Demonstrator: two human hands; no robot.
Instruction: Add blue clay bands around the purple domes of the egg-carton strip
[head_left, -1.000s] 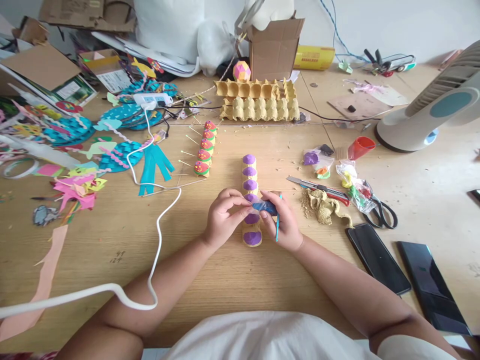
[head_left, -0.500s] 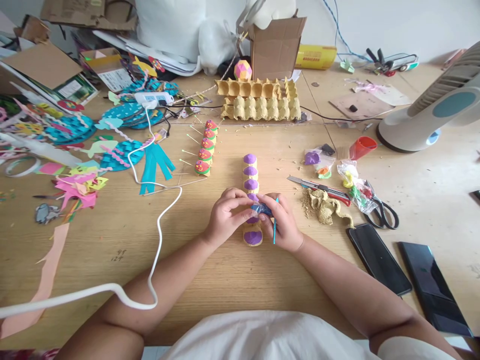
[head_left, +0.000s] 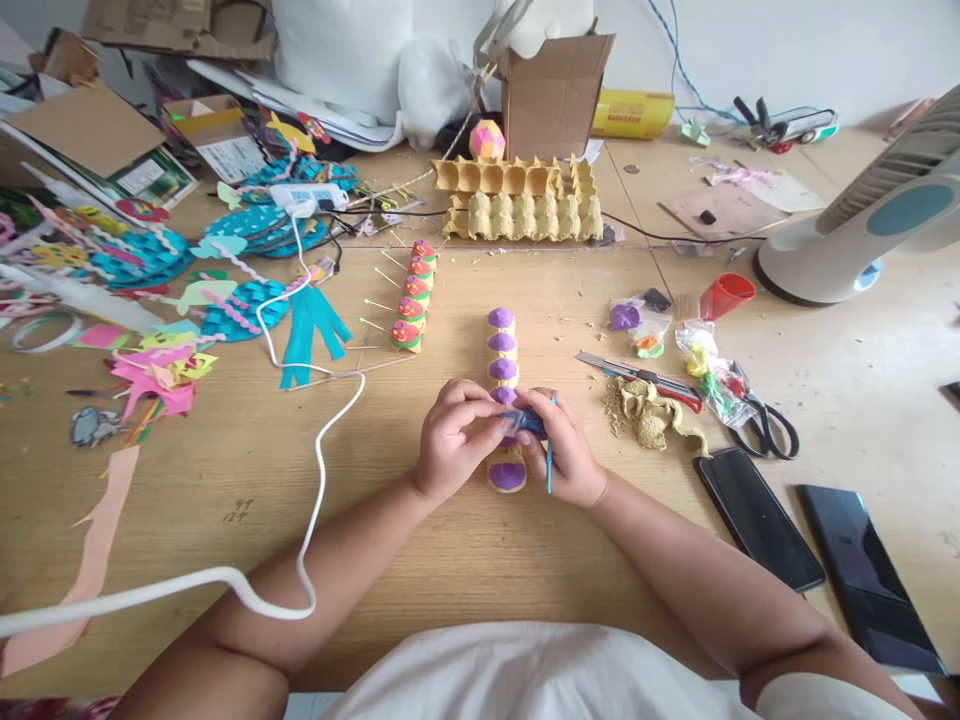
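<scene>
Between my hands is a small clear plastic bag of dark blue clay (head_left: pixel 533 421). My left hand (head_left: pixel 459 440) pinches the bag's left end. My right hand (head_left: pixel 567 448) grips the blue lump from the right and also keeps a thin light-blue stick tool (head_left: pixel 550 462) against its fingers. Under both hands lies an egg-carton strip (head_left: pixel 507 476), its bumps topped with purple clay; my fingers cover part of it. Farther left rests a finished-looking strip with red and green bumps (head_left: pixel 412 296), pins with pale heads sticking out of its left side.
At right lie a box cutter (head_left: pixel 637 380), carton scraps (head_left: pixel 651 415), bagged clay (head_left: pixel 721 385), scissors (head_left: pixel 772 425) and two phones (head_left: pixel 761 520). Egg cartons (head_left: pixel 532 215) sit behind. A white cable (head_left: pixel 319 470) crosses the left side; a fan (head_left: pixel 847 230) stands at right.
Both hands stay nearly in place over the strip. The left fingers have shifted slightly on the bag; little else differs.
</scene>
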